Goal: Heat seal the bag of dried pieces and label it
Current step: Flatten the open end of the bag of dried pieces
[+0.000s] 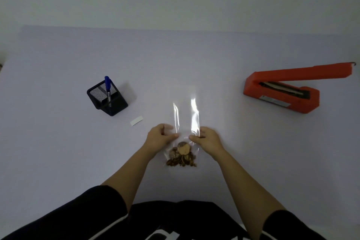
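A long clear plastic bag (185,115) lies flat on the pale table, its mouth pointing away from me. Brown dried pieces (182,157) sit bunched at its near end. My left hand (160,136) pinches the bag's left edge just above the pieces. My right hand (207,138) pinches the right edge at the same height. An orange heat sealer (282,89) stands at the right with its arm raised. A small white label (136,120) lies left of the bag.
A black mesh pen holder (107,97) with a blue pen (107,87) stands at the left, beyond the label. The table (58,142) meets a plain wall at the back.
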Demonstrator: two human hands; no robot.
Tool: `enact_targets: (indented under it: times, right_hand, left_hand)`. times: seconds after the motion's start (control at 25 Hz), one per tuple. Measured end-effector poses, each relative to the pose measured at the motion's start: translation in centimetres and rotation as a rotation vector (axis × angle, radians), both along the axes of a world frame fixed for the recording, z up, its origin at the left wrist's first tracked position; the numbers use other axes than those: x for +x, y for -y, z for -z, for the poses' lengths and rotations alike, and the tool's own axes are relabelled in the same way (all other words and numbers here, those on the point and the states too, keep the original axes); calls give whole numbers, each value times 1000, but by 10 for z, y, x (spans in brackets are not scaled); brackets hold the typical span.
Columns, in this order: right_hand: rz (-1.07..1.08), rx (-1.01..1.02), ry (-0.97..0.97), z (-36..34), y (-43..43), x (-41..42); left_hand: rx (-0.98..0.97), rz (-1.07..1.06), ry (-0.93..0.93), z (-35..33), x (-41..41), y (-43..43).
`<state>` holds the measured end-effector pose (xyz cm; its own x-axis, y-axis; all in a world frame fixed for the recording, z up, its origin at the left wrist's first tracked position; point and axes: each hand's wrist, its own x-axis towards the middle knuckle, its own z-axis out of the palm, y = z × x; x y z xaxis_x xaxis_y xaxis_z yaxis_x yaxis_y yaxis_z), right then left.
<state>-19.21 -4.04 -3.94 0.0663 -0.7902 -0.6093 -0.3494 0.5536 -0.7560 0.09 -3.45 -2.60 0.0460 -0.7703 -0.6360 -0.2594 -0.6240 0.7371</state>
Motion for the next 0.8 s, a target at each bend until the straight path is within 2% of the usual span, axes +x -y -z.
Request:
enact_targets:
  times: [0.28,0.48,0.8]
  right_hand:
    - [-44,-43,36,-3,-1,4]
    - [34,61,231,-8,-8,6]
    - [27,-6,231,-4,-9,6]
  left_hand:
    - [-36,41,-103,-1,6,-3]
    - [-7,-11,-302,-8,1,-10]
    - [-53,8,-221,-1,2,-9]
